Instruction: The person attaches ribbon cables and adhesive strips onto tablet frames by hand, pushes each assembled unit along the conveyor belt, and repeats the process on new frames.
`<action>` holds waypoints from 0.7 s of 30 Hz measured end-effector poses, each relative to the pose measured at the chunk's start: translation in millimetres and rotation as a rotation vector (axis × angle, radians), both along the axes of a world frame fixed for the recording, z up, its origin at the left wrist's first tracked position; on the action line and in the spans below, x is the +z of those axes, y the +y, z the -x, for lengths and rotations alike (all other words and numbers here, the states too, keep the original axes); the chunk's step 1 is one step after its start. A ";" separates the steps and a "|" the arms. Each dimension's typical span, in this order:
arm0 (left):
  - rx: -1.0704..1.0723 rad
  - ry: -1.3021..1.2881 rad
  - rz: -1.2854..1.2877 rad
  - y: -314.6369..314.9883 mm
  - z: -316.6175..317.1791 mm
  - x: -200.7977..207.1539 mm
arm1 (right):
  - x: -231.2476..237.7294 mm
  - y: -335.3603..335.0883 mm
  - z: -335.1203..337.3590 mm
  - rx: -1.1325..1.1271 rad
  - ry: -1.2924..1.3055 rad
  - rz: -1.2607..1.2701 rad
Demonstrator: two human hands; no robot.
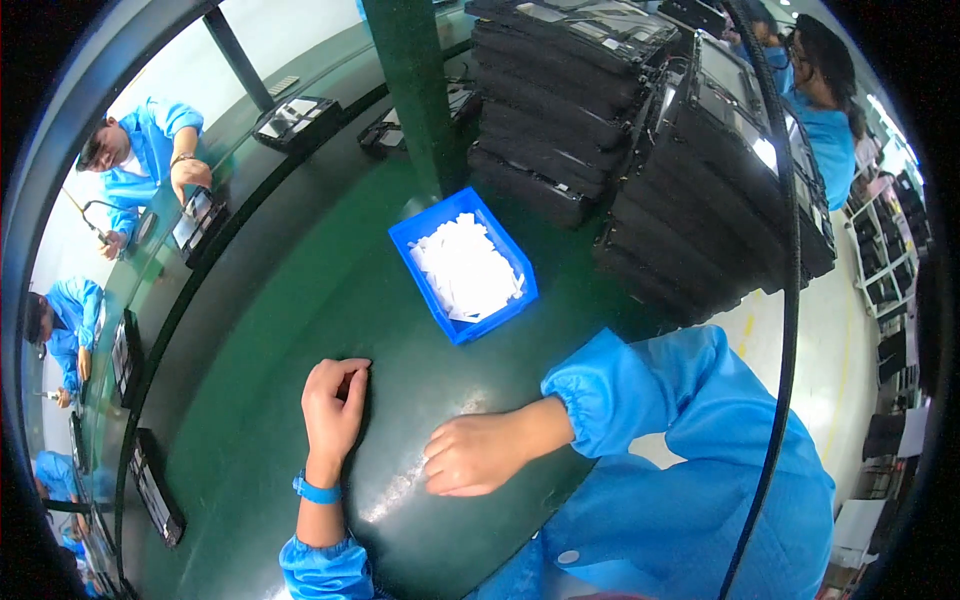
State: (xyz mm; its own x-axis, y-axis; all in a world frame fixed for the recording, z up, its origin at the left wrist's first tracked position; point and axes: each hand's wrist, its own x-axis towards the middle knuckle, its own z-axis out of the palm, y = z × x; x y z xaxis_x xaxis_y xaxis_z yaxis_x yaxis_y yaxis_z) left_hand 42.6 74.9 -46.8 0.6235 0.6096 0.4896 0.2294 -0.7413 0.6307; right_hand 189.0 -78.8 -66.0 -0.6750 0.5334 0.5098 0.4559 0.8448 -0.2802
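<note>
My left hand (335, 405) rests on the green tabletop (260, 420), its fingers curled and a blue band (317, 489) around the wrist. Nothing shows in its grasp. To its right, my right hand (470, 455) lies back up on the same surface, fingers folded under, beside a pale scuffed patch (395, 492). No object sticks out of it. Beyond both hands, touched by neither, stands an open blue bin (430, 297) heaped with small white strips (467, 268).
Tall stacks of black foam trays (690, 185) holding flat device parts rise at the right. A green post (415, 100) stands behind the bin. A black cable (787, 300) hangs down the right side. Along the left, black trays (153, 490) line a belt, with co-workers (150, 150) in blue beyond.
</note>
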 end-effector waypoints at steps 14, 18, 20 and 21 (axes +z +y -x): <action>-0.114 0.239 0.405 42.6 -12.8 44.8 | -5.8 -0.8 15.8 -0.004 0.080 0.079; -0.263 0.273 0.522 75.4 -45.9 66.8 | -4.4 -2.9 19.4 0.003 0.173 0.100; -0.392 0.086 0.743 77.7 -68.8 87.0 | -8.4 0.1 23.8 0.017 0.169 0.011; -0.454 0.008 0.829 85.8 -79.4 89.2 | -10.6 -1.1 25.8 0.016 0.175 0.015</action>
State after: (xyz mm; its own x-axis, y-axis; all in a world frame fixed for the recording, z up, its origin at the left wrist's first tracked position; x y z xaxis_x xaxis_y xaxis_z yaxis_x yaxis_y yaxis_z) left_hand 122.0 160.7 42.4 0.8883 0.4592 0.0036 0.0357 -0.0768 0.9964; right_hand 163.2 -79.9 -76.6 -0.5850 0.5322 0.6120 0.3861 0.8463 -0.3670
